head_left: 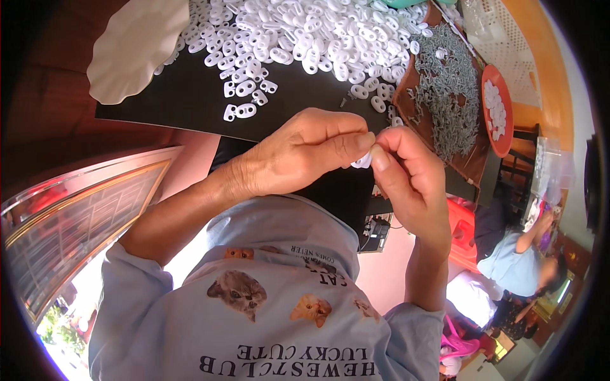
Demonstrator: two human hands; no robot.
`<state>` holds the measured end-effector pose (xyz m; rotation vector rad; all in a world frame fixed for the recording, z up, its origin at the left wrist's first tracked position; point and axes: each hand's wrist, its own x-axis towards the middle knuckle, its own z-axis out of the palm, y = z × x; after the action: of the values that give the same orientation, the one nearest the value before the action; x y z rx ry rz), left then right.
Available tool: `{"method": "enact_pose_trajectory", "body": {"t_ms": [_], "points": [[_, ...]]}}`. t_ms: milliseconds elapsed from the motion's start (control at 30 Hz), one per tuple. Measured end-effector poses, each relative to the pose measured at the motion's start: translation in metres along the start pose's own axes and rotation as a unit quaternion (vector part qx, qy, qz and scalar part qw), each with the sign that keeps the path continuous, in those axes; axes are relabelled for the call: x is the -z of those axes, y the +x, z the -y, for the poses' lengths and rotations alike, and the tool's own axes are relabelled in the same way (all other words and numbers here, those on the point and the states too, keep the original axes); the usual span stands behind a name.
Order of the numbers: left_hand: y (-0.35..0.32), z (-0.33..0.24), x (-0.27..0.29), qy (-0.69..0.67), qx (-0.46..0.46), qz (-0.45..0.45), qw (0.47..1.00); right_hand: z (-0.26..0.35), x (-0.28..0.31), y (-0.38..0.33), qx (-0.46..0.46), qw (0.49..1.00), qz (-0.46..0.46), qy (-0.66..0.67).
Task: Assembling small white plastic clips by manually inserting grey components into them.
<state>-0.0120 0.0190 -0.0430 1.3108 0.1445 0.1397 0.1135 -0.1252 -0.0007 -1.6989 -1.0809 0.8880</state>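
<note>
My left hand (311,149) and my right hand (412,174) meet in front of me, close to the table's near edge. Their thumbs and fingertips pinch a small white plastic piece (362,161), which is mostly covered by the fingers. Beyond them, a large heap of white oval plastic pieces with two holes (298,35) spreads over the black table (184,95). Several of these pieces lie loose at the heap's near side. To the right of the heap, many small grey metal screws (448,95) are piled on a brown sheet (406,101).
A pale scalloped tray (136,51) sits at the table's left corner. At the right stands an orange-red bowl (507,145) with white pieces in it. A red plastic stool (462,235) is lower right, near another person in a light blue top (511,263).
</note>
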Motion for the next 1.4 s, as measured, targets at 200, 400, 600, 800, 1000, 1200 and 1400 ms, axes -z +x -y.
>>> {"method": "enact_pose_trajectory", "body": {"t_ms": [200,400,600,800,1000,1200,1400], "points": [[-0.005,0.007,-0.009,0.048,-0.050,-0.036,0.997,-0.005,-0.006,-0.004,0.009,1.000,-0.008,0.015],[-0.006,0.008,-0.011,0.077,-0.062,-0.053,0.994,-0.011,-0.024,-0.013,0.041,0.996,-0.077,0.004],[-0.005,0.006,-0.005,-0.002,-0.032,-0.075,0.997,-0.017,-0.029,-0.027,0.163,0.985,-0.033,-0.051],[-0.006,-0.007,-0.003,-0.049,0.015,-0.022,0.998,-0.011,-0.019,-0.022,0.047,0.997,-0.039,0.047],[-0.007,-0.006,-0.002,-0.081,0.034,0.007,0.996,-0.016,-0.020,-0.013,-0.006,0.996,0.011,0.088],[-0.005,-0.002,-0.008,-0.041,0.004,-0.016,0.999,-0.020,-0.030,-0.010,-0.021,0.995,-0.002,0.096],[-0.003,-0.005,0.000,0.010,0.002,0.025,1.000,-0.017,-0.031,-0.010,0.087,0.995,-0.043,-0.018]]}}
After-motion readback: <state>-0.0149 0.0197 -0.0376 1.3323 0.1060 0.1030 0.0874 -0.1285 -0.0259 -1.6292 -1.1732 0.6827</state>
